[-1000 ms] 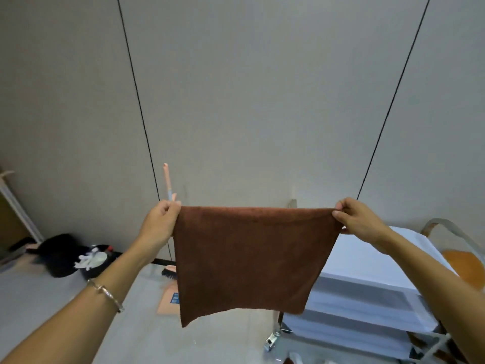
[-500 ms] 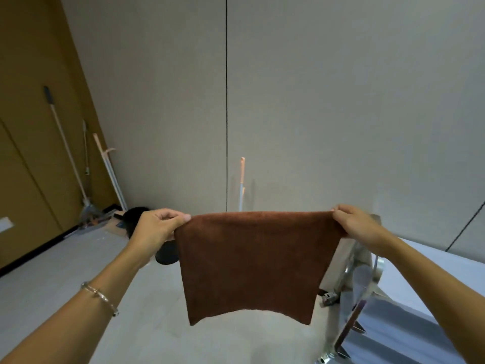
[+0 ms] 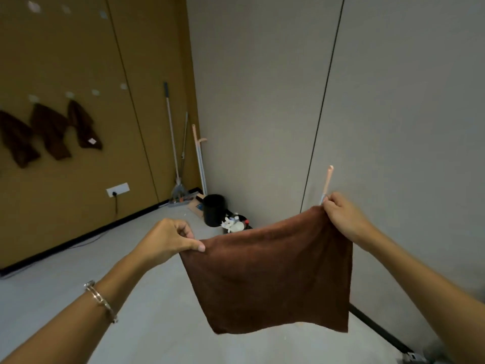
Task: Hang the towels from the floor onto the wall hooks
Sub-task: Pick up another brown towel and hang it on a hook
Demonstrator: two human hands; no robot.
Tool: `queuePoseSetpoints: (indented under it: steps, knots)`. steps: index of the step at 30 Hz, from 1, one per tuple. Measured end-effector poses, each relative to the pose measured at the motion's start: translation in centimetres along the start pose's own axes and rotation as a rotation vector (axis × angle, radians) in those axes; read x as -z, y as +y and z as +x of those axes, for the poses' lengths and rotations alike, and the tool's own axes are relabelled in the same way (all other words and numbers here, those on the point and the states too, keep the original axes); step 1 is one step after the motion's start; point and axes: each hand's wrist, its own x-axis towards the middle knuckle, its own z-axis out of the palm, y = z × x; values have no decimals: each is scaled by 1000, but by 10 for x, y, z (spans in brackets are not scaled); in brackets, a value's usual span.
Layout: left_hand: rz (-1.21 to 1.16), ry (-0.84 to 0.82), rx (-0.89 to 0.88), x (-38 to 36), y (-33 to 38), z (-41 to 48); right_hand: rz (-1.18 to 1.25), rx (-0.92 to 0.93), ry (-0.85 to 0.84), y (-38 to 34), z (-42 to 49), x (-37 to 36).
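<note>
A brown towel (image 3: 273, 277) hangs spread out in front of me, held by its two top corners. My left hand (image 3: 168, 241) pinches the left corner and my right hand (image 3: 343, 219) pinches the right corner, slightly higher. On the mustard wall at the left, three brown towels (image 3: 52, 132) hang from small white hooks (image 3: 69, 94). More white hooks (image 3: 95, 91) sit bare to their right and in a row higher up.
Mops and a broom (image 3: 178, 153) lean in the far corner beside a black bin (image 3: 214, 210) and a second bin with white rubbish (image 3: 235, 225). A wall socket (image 3: 118, 189) has a cable running down. The grey floor (image 3: 78, 261) stretches toward the mustard wall.
My view has swung left from the grey wall and the white cart to the corner and the mustard hook wall. Both hands keep their hold on the towel, which now sags a little.
</note>
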Motion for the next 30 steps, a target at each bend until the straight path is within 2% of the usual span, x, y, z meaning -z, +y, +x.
queuePoseSetpoints:
  steps: [9, 14, 17, 20, 24, 27, 30]
  knots:
    - [127, 34, 50, 48, 27, 45, -42, 212, -196, -29, 110, -4]
    - [566, 96, 42, 62, 44, 85, -306, 292, -361, -48, 159, 7]
    - [661, 251, 61, 73, 45, 99, -343, 431, -387, -52, 199, -11]
    - [635, 394, 75, 84, 42, 104, -210, 519, -379, -65, 225, -41]
    - [591, 565, 135, 104, 29, 107, 54, 514, -423, -96, 243, -82]
    - [483, 669, 207, 119, 15, 113, 121, 532, -454, -126, 255, -119]
    - [320, 701, 266, 132, 0, 126, 138, 524, -520, -151, 266, -161]
